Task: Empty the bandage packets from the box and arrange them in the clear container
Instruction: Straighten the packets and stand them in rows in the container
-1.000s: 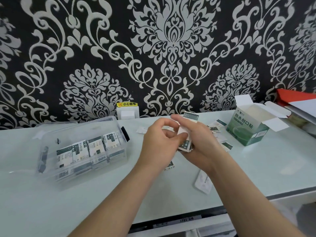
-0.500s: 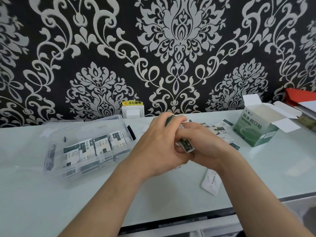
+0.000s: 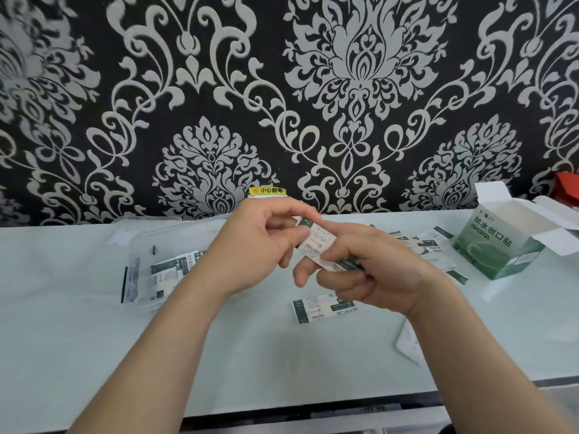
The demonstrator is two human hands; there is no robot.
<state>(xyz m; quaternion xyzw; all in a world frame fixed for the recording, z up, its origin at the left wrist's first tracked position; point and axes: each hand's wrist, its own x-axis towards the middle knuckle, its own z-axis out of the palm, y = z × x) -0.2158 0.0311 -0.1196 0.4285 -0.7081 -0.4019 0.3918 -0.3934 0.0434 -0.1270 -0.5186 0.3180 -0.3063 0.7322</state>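
Observation:
My left hand and my right hand meet above the table's middle, both pinching a small stack of white-and-green bandage packets. The clear container sits to the left, partly hidden by my left forearm, with a row of packets standing inside. The green bandage box stands open at the right. One packet lies flat below my hands, and several more packets lie scattered between my right hand and the box.
A white paper piece lies near the front right edge. A white socket with a yellow warning label sits at the wall behind my hands. A red object lies at the far right. The table's front edge runs below.
The hands have parted a little and the stack now shows between the fingertips, tilted. A packet on the table below the hands has come into view. The camera has shifted slightly.

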